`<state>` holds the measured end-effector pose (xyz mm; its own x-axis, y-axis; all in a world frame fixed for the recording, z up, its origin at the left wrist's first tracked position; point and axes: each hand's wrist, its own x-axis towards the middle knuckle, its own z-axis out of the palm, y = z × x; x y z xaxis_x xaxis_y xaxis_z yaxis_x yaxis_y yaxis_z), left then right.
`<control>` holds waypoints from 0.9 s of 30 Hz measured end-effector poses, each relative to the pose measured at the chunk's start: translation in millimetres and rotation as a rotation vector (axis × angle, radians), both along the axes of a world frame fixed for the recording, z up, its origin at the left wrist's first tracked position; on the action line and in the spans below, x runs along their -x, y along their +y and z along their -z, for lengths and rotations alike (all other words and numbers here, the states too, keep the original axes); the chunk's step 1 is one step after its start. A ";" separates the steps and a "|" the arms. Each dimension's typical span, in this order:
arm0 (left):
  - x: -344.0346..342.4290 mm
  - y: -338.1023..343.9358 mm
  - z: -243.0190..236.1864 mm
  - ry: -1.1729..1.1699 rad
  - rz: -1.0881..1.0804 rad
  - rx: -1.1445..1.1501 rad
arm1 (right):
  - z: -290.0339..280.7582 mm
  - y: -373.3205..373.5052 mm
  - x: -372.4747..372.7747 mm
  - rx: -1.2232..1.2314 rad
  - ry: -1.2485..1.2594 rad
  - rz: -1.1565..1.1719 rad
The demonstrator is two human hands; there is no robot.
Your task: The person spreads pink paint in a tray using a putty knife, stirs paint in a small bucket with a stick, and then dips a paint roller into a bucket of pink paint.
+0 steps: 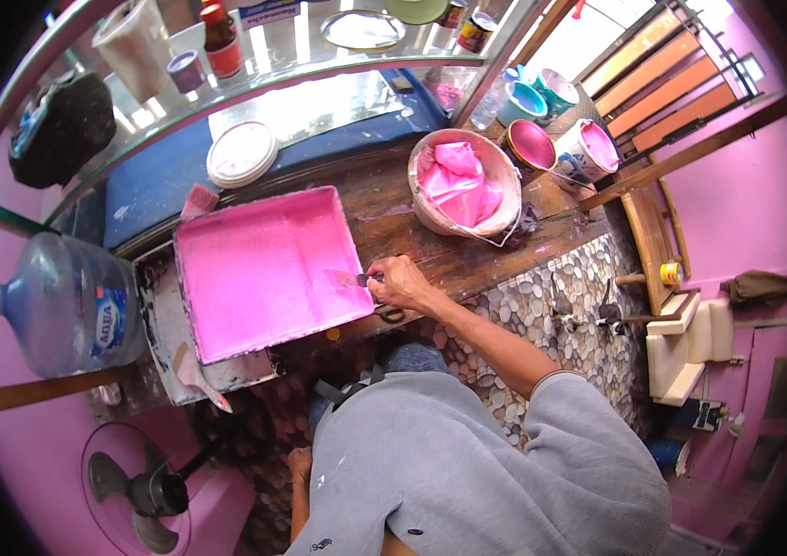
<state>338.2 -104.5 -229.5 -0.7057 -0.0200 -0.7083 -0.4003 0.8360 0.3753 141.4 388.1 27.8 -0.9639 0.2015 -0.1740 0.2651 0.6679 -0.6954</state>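
Observation:
My right hand (400, 282) is closed around the dark handle of a putty knife (342, 278). The blade, smeared pink, is over the right part of a paint tray (349, 236) coated with bright pink paint. Just below that hand, a black loop-shaped handle (392, 314) lies at the table edge. My left hand (299, 462) hangs low beside my body, away from the table; its fingers are too hidden to read. A pink-stained brush (199, 201) rests against the tray's far edge. Beneath the tray sits a second, white-stained tray (164, 310) with a paint-smeared brush (197, 378) on it.
A bucket (421, 199) with pink-covered plastic stands right of the tray, beside several paint cans (531, 146). A white lid (242, 155) lies behind. Left are a large water jug (74, 301) and, lower, a fan (157, 494). A glass shelf (291, 74) overhangs the back.

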 end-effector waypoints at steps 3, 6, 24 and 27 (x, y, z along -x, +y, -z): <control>33.2 19.4 -47.6 0.073 0.103 -0.023 | 15.8 13.1 -13.8 0.037 -0.026 0.085; 18.6 -20.6 -12.3 -0.036 -0.025 -0.196 | 16.7 5.1 -10.6 0.124 -0.074 0.127; -19.8 227.3 -117.8 0.086 -0.093 -0.238 | 57.6 78.5 -35.9 0.705 -0.266 0.072; -41.9 240.7 -115.0 0.075 -0.203 -0.198 | 45.6 86.2 -54.1 0.597 -0.225 0.043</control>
